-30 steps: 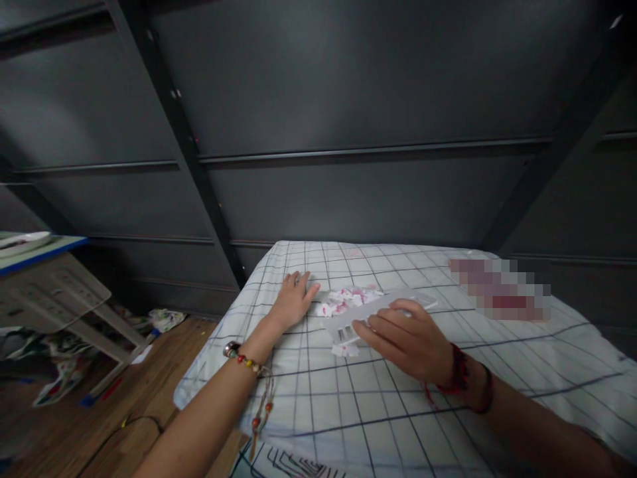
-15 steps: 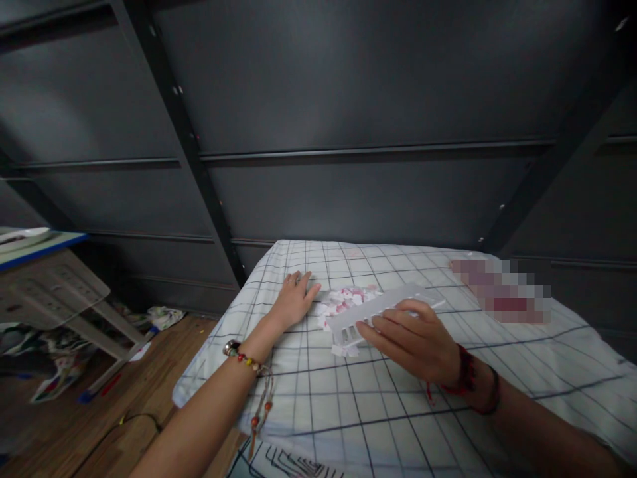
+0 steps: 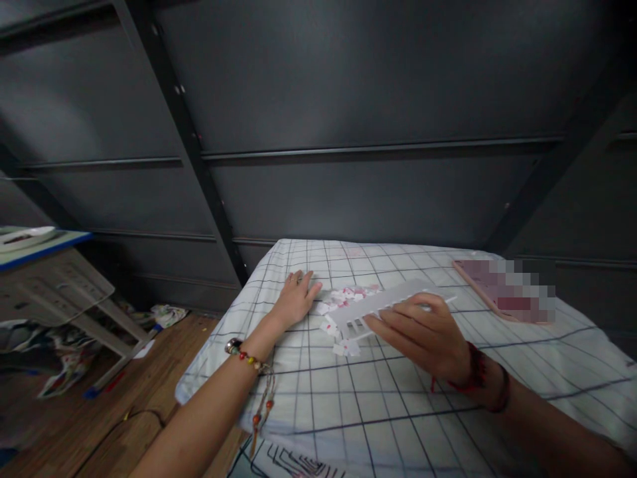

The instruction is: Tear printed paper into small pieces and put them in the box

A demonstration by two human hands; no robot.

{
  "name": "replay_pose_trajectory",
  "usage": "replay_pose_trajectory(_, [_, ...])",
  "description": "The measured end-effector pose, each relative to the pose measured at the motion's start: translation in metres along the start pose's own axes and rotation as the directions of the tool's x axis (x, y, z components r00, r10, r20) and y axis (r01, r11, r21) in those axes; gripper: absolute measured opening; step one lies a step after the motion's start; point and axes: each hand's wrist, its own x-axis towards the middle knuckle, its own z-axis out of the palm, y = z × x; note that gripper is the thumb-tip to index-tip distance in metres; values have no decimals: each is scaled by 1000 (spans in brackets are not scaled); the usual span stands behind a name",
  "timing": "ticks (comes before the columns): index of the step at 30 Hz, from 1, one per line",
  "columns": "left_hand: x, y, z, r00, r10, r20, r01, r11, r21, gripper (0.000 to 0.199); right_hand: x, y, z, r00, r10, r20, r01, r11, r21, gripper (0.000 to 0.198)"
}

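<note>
My right hand (image 3: 418, 332) grips a long pale grey strip with a row of slots along its near edge (image 3: 385, 302). The strip is held slantwise above a pile of small white pieces with pink and red marks (image 3: 343, 299), partly covering them. A few of these pieces lie near the strip's left end. To the left of the pile, my left hand (image 3: 294, 300) rests flat on the checked sheet (image 3: 318, 392), fingers apart, holding nothing. What exactly the strip is, I cannot tell.
At the right on the sheet lies a pink-edged flat object (image 3: 480, 289), partly pixelated. Dark grey panels (image 3: 348, 199) rise behind the bed. A desk (image 3: 54, 265) with a white dish (image 3: 27, 238) stands at the left. A cable (image 3: 134, 417) runs over the wooden floor.
My right hand and the slotted strip have shifted slightly to the right, showing more of the small pieces at the strip's left end. My left hand has stayed put.
</note>
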Motion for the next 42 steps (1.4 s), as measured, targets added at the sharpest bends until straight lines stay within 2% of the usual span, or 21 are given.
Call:
replay_pose_trajectory(4, [0,1,0,1000,6,6,-6,999,39,51,3,0,10,1000,11,-28,-12,999,-34,22])
replay_pose_trajectory(8, [0,2,-1,1000,-11,12,10,999,49,52,5,-5,19,999,-28,-19,27,1000,-8,25])
replay_pose_trajectory(15, [0,0,-1,1000,-22,12,22,1000,15,52,2,1,1,1000,-24,-18,24,1000,-5,24])
replay_pose_trajectory(18, [0,0,-1,1000,-12,15,12,1000,11,51,2,2,4,999,-12,-35,12,1000,-24,22])
replay_pose_trajectory(21, [1,0,0,1000,-19,10,19,999,26,51,2,0,11,999,-43,-1,43,999,-5,23])
replay_pose_trajectory(25, [1,0,1,1000,-18,4,18,998,59,50,0,1,6,997,-72,28,70,996,50,24])
replay_pose_trajectory(30, [0,0,0,999,-35,16,34,998,52,49,0,4,-4,1000,-6,-25,8,997,74,21])
replay_pose_trajectory(35, [0,1,-2,999,-35,26,34,998,55,50,-2,5,-2,999,-20,30,16,993,118,21])
replay_pose_trajectory(39, [0,2,-2,999,-42,24,41,998,57,49,-4,7,-3,999,51,-10,-49,990,132,21])
replay_pose_trajectory(42, [0,1,-2,999,-26,21,24,998,64,48,-3,6,-2,999,52,-4,-51,991,123,21])
